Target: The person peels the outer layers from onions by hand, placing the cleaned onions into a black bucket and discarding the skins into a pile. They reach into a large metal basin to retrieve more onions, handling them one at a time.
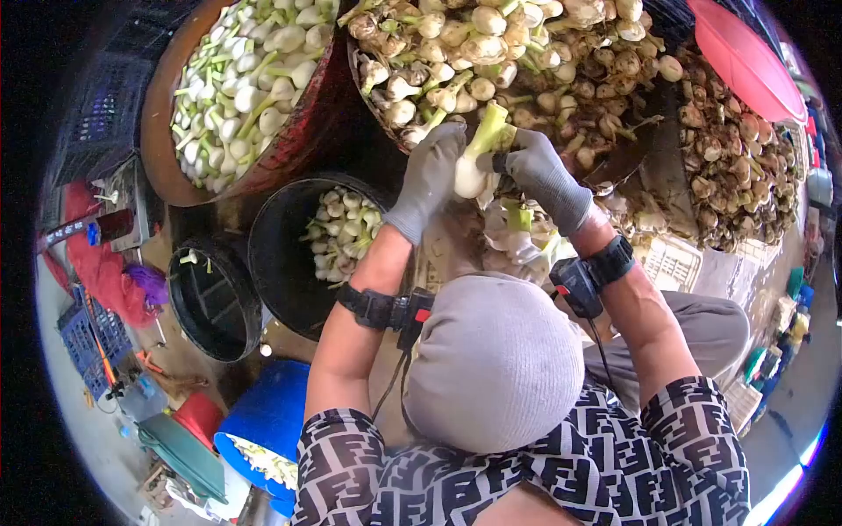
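Note:
A garlic bulb (471, 178) with a thick green stem stands between my two gloved hands. My left hand (436, 171), in a grey glove, is closed against the bulb's left side. My right hand (545, 175), also gloved, has its fingers closed at the stem's right side; a small dark object shows at its fingertips, too small to name. Just beyond is a large tub of unpeeled, brownish garlic (487, 48). Below the hands lies a heap of peelings and cut stems (526, 241).
Peeled garlic (248, 96) fills a large red-rimmed tub at upper left. A black tub (272, 254) holds more bulbs, beside a smaller black bucket (210, 307). A blue barrel (276, 403) stands lower left. Unpeeled garlic (737, 158) and a pink basin (741, 61) are at right.

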Motion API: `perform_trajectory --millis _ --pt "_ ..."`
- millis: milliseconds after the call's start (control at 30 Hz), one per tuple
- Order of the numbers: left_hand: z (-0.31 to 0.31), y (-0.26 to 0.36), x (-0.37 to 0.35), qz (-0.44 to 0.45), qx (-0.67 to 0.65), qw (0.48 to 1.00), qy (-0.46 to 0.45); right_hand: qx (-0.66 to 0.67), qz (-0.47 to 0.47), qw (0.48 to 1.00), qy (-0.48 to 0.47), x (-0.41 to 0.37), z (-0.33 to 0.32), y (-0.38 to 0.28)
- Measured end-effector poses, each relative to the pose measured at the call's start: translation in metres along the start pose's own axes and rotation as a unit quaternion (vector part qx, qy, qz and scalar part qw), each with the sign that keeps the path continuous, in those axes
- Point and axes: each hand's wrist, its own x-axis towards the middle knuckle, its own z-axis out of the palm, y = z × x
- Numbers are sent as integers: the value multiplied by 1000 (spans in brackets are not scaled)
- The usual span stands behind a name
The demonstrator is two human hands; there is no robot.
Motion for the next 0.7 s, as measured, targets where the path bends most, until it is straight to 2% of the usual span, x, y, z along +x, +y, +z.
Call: perform_trajectory --millis 67,167,267,300,333,367,400,467,500,600,633,667,700 --pt "0 1 2 52 87 995 -12 0 -9 1000 -6 1 -2 0" --pt "-11 38 3 -64 -26 992 -102 -4 -95 995 1 7 -16 22" --pt "0 15 -7 -79 -186 974 -100 13 -98 995 2 5 -11 31" --pt "-5 25 -4 -149 -317 935 -63 63 -95 993 14 3 -9 28" --pt "-13 45 -1 -216 -441 871 -24 111 -89 989 26 0 -8 23" --pt "-16 56 0 -279 -554 784 15 160 -81 983 38 -2 -7 21" --pt "-20 46 4 -171 -460 871 -23 217 -60 974 20 1 -10 21" --pt "-23 36 11 -192 -323 926 33 243 -56 968 34 -6 -18 19" --pt "-27 39 14 -200 -253 945 60 262 -44 963 47 -10 -19 15" --pt "-28 60 12 -49 -55 989 131 239 -112 962 64 -4 -14 20" --pt "-27 66 12 6 5 989 148 177 -77 978 75 -4 -10 19" --pt "-29 67 12 -55 64 994 73 137 -74 984 82 -6 -4 17" --pt "-27 67 12 -89 61 993 55 98 -70 989 90 -11 2 10"
